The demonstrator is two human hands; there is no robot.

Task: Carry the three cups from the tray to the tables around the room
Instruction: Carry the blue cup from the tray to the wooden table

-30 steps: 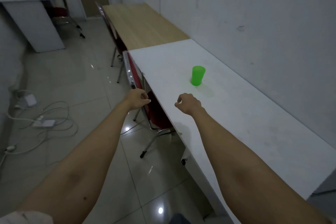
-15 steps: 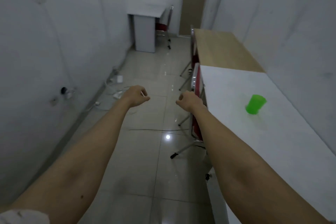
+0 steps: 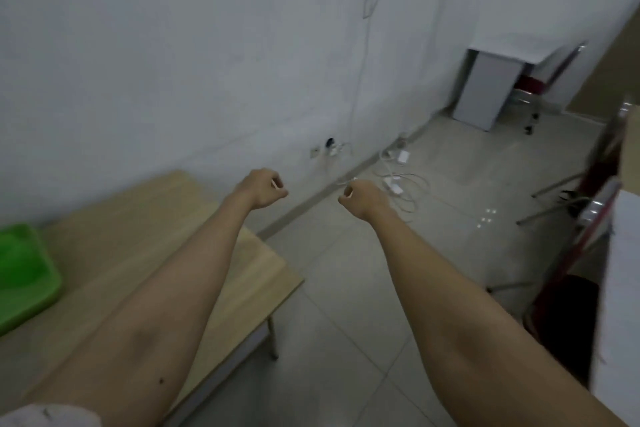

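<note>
A pale wall [image 3: 173, 45] is filling the upper left of the view, meeting a light tiled floor [image 3: 346, 288] that is running open and bare through the middle, between the two outstretched forearms and on toward the far corner. At lower left a wooden table [image 3: 242, 270] is standing against that wall, its near corner jutting out toward the open floor and one thin leg showing under the edge. Along the right edge a white tabletop [image 3: 620, 288] is cutting into the frame, with a red chair [image 3: 571, 270] tucked beside it, its metal legs reaching onto the tiles and narrowing the passage there. In the far corner a white desk [image 3: 485, 90] is standing with another chair just beside it. The green tray [image 3: 24, 270] is sitting on the wooden table at the left edge of the frame, partly cut off; it is blurred, and no cups are showing in it. White cables and adapters [image 3: 398, 180] are lying loose on the floor by the wall base. The left hand [image 3: 263, 187] is hanging over the table's far end, curled into a loose fist with nothing in it. The right hand [image 3: 360, 196] is hovering over the open floor, likewise clenched and empty.
</note>
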